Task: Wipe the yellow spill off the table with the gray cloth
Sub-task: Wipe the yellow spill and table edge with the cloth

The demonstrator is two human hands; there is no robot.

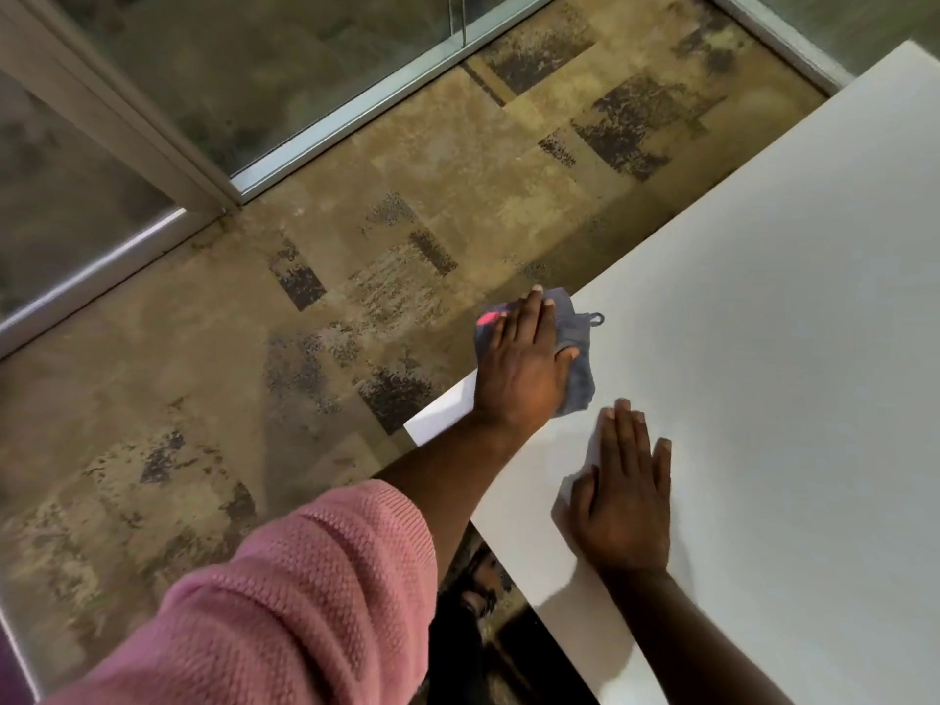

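Gray cloth on a white surface, over a mottled tan floor

The crumpled gray fabric cloth (pixel 575 358) at mid-frame is slate gray with a bright pink patch at its left edge. The flat white surface (pixel 763 297) filling the right of the frame is plain and unpatterned. The carpeted floor (pixel 305 246) across the left and centre is tan-olive with dark, speckled rectangular patches. The knitted sleeve (pixel 285 602) at lower left is dusty pink with a fine bumpy weave.

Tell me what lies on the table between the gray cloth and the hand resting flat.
Nothing: in the head view, only bare white table separates the gray cloth under the left hand from the right hand.
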